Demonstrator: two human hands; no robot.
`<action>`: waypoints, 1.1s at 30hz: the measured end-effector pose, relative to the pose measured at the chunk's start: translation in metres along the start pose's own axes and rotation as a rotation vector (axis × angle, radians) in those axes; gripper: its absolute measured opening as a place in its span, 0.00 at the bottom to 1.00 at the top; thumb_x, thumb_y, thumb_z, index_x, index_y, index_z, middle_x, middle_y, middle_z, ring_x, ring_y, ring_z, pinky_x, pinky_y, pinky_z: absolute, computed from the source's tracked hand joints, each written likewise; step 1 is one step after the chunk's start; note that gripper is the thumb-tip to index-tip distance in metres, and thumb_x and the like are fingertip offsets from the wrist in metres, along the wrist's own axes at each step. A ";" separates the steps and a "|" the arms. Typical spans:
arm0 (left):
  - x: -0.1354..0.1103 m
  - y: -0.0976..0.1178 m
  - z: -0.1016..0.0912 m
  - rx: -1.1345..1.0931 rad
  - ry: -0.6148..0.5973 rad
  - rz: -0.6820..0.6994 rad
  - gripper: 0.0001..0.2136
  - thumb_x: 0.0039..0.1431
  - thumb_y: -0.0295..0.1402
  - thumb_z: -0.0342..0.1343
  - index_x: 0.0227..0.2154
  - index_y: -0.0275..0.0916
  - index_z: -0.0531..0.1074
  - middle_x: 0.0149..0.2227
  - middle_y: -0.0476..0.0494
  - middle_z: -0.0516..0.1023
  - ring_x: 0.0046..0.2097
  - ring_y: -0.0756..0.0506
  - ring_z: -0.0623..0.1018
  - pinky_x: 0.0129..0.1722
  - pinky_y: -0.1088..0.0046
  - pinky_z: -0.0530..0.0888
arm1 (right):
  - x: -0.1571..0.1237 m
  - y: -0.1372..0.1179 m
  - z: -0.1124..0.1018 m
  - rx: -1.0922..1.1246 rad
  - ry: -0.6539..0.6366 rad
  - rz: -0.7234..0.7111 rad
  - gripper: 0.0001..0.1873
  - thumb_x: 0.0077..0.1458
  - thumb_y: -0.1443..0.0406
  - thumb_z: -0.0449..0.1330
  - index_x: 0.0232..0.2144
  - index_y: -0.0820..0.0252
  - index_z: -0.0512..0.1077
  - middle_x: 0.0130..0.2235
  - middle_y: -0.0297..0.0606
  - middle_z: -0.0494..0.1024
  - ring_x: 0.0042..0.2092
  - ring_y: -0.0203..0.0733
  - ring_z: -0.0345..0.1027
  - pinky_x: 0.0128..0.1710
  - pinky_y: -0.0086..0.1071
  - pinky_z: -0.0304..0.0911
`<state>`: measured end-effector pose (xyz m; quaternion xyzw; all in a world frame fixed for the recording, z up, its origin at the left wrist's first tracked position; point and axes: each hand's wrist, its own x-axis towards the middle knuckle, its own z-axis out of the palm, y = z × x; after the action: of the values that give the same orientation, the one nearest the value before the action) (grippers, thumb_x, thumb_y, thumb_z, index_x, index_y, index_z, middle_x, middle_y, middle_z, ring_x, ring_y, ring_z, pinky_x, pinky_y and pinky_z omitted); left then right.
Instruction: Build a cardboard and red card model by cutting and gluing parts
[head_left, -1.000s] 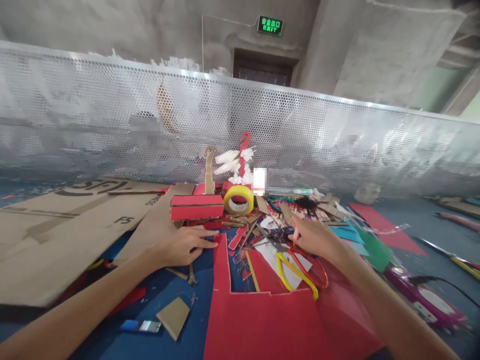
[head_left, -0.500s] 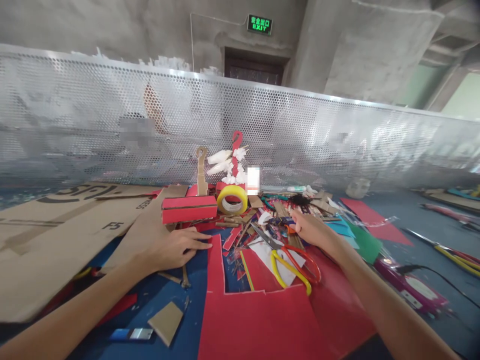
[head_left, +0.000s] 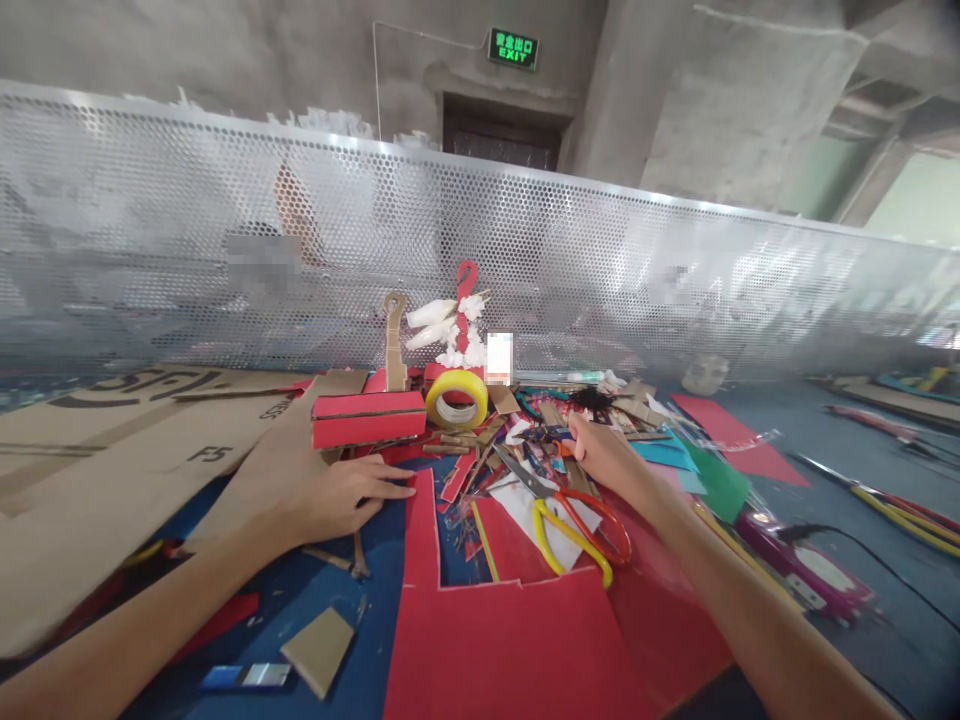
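Observation:
My left hand (head_left: 341, 500) lies with fingers stretched out, their tips at the upper corner of a red sheet (head_left: 510, 650) that has a piece cut out of it. Over the scrap pile, my right hand (head_left: 596, 452) is closed, fingers curled beside an orange handle (head_left: 562, 449); whether it grips that handle is hidden. Just in front of it, large scissors (head_left: 574, 525) with one red and one yellow handle rest spread on white paper (head_left: 517, 500). A roll of yellow tape (head_left: 457, 400) stands behind, next to a red box-like cardboard piece (head_left: 367, 419).
Large brown cardboard (head_left: 150, 480) covers the left side. A blue cutter (head_left: 246, 677) and a cardboard scrap (head_left: 321, 650) lie at front left. On the right are a purple corded device (head_left: 806, 565) and more scissors (head_left: 900, 505). A perforated metal screen (head_left: 360, 250) stands behind.
The whole view has shifted slightly, so things appear a little further left. My hands keep nearly the same places over the table.

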<state>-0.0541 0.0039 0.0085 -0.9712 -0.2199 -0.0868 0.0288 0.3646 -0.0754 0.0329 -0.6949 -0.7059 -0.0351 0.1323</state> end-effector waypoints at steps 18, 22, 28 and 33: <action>-0.002 -0.004 0.006 -0.018 0.057 0.015 0.24 0.58 0.22 0.49 0.52 0.55 0.76 0.58 0.56 0.75 0.53 0.45 0.77 0.56 0.66 0.72 | -0.032 -0.072 -0.011 -0.021 -0.194 -0.263 0.08 0.53 0.72 0.55 0.35 0.57 0.61 0.35 0.37 0.73 0.30 0.38 0.64 0.27 0.31 0.40; -0.004 -0.004 0.008 -0.021 0.078 0.028 0.24 0.59 0.23 0.50 0.53 0.55 0.75 0.58 0.55 0.75 0.53 0.45 0.77 0.56 0.67 0.72 | -0.030 -0.053 -0.011 -0.031 -0.228 -0.263 0.09 0.52 0.73 0.55 0.36 0.57 0.62 0.34 0.37 0.74 0.30 0.38 0.64 0.26 0.31 0.40; -0.003 0.003 0.001 -0.017 0.086 0.023 0.24 0.59 0.23 0.50 0.52 0.56 0.75 0.56 0.54 0.76 0.53 0.46 0.77 0.56 0.68 0.71 | -0.023 -0.071 -0.031 0.306 -0.167 -0.299 0.03 0.61 0.65 0.55 0.38 0.56 0.66 0.28 0.34 0.74 0.31 0.38 0.67 0.30 0.29 0.53; -0.004 0.006 -0.003 -0.001 0.089 0.013 0.25 0.59 0.22 0.49 0.53 0.55 0.75 0.54 0.51 0.77 0.53 0.46 0.76 0.54 0.69 0.71 | 0.000 -0.126 -0.021 0.899 -0.255 -0.317 0.21 0.68 0.53 0.46 0.52 0.56 0.69 0.35 0.37 0.76 0.33 0.37 0.72 0.26 0.26 0.63</action>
<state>-0.0554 -0.0031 0.0111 -0.9679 -0.2119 -0.1297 0.0387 0.2432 -0.0847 0.0699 -0.4517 -0.7588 0.3387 0.3248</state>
